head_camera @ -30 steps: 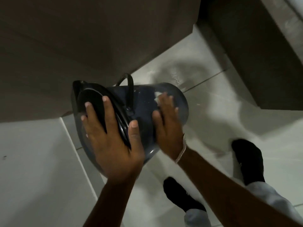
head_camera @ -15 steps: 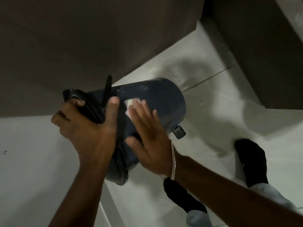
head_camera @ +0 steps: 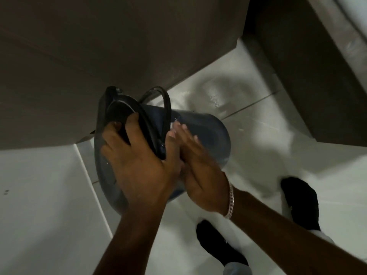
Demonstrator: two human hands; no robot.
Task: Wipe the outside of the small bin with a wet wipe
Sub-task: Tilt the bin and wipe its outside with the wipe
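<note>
The small bin [head_camera: 208,135] lies tipped on its side in mid-air over the white tiled floor [head_camera: 39,195], base pointing far right, black lid [head_camera: 123,116] toward you. Your left hand [head_camera: 139,167] is clamped on the lid rim. Your right hand [head_camera: 200,171] lies flat, fingers spread, on the bin's side; only a pale sliver of wet wipe [head_camera: 172,126] shows beyond them. Your black socks [head_camera: 299,201] stand near right.

bin [head_camera: 208,133] rolled, handle [head_camera: 166,108] swung up, right hand [head_camera: 200,171] slid nearer lid, wipe now hidden
</note>
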